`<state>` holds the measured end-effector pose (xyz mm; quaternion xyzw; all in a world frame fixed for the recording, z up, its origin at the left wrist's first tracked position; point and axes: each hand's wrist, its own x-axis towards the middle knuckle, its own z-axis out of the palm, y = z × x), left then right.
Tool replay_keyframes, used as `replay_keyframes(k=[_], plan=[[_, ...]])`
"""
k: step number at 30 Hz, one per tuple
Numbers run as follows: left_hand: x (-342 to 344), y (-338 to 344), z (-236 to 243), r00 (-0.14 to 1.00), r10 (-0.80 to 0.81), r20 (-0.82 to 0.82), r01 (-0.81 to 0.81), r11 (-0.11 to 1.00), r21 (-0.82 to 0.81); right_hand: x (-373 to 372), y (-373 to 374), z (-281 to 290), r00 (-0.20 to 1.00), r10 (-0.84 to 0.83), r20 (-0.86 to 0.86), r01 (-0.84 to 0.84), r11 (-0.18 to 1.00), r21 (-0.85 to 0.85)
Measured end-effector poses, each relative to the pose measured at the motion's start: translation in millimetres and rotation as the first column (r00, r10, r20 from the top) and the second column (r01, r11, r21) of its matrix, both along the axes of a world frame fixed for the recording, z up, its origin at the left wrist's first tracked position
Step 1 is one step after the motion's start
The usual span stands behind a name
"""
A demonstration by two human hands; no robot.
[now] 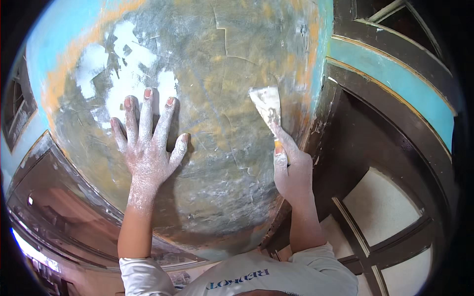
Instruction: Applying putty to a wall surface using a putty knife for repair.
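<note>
My left hand (148, 143), dusted with white powder, is spread flat against a worn wall (212, 163) of patchy grey-green and orange. Its fingertips lie at the lower edge of an uneven white patch of filler (131, 64). To the right, my right hand (294, 165) grips a putty knife (267, 106) by its handle, which the fingers mostly hide. The blade points up, smeared with white, and lies close to the wall; whether it touches, I cannot tell. Thin cracks (226, 42) run down the wall between the hands.
Turquoise paint (54, 44) borders the worn area at the upper left. On the right stands a dark brown door (375, 133) in a wooden frame, with pale panels (380, 204) lower down. Dark woodwork (74, 197) edges the wall at the lower left.
</note>
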<state>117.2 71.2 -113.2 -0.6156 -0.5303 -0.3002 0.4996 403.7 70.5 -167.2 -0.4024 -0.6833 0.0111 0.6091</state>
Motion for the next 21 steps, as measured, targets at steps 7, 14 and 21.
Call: replay_keyframes(k=[7,14,21], plan=[[1,2,1,1.0,-0.01,0.023,0.01,1.0,0.004,-1,3,9,0.994,0.08,-0.07,-0.084,0.995,-0.053],[4,2,6,1.0,-0.008,0.002,0.008,1.0,0.009,19,25,-10,0.997,-0.076,0.022,0.071,0.982,0.173],[31,8,67,0.996,0.004,-0.086,-0.002,1.0,0.021,37,19,92,0.942,-0.322,0.095,0.303,0.938,0.17]])
